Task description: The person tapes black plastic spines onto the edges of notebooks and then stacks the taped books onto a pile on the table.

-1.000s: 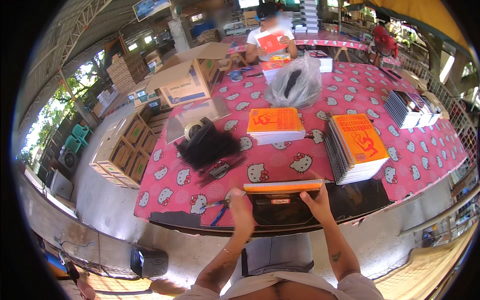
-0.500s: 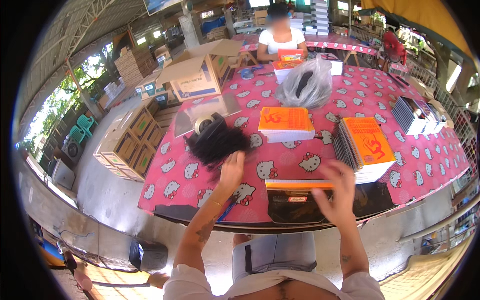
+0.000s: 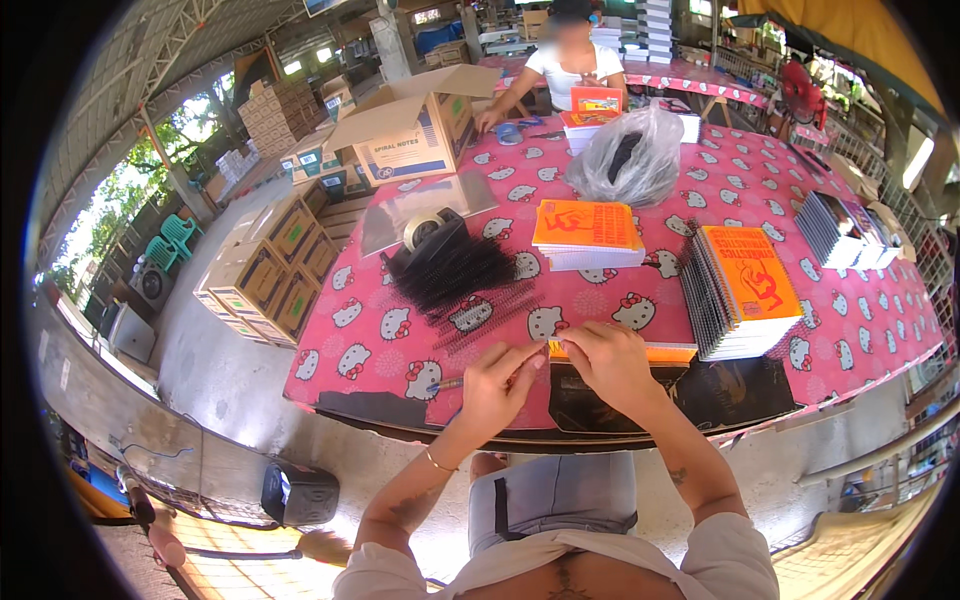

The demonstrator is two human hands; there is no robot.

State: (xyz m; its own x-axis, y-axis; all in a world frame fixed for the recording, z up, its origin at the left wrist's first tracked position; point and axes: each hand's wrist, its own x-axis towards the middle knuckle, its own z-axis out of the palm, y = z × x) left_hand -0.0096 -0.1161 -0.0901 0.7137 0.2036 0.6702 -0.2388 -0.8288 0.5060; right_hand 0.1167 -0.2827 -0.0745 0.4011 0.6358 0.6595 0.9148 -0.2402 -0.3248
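Observation:
Both my hands meet at the left end of an orange-covered notebook (image 3: 672, 354) lying on a black board (image 3: 735, 393) at the table's near edge. My left hand (image 3: 499, 388) is closed in a pinch; a thin dark bit at its fingertips looks like a black binding coil, mostly hidden by the fingers. My right hand (image 3: 612, 366) has its fingers bent and closed on the notebook's left corner. Beyond my left hand lies a heap of black spiral coils (image 3: 462, 275), some strewn loose toward me. A pen (image 3: 445, 384) lies by my left wrist.
A stack of coil-bound orange notebooks (image 3: 752, 285) stands at the right. Farther off are a loose orange stack (image 3: 588, 232), a clear plastic bag (image 3: 630, 165), a tape dispenser (image 3: 430, 230) and an open carton (image 3: 405, 145). A person (image 3: 570, 70) sits across the pink table (image 3: 660, 300).
My left hand has come from the coil heap to the notebook's left end. My right hand has moved left and closed there. The person opposite has stretched an arm toward the carton.

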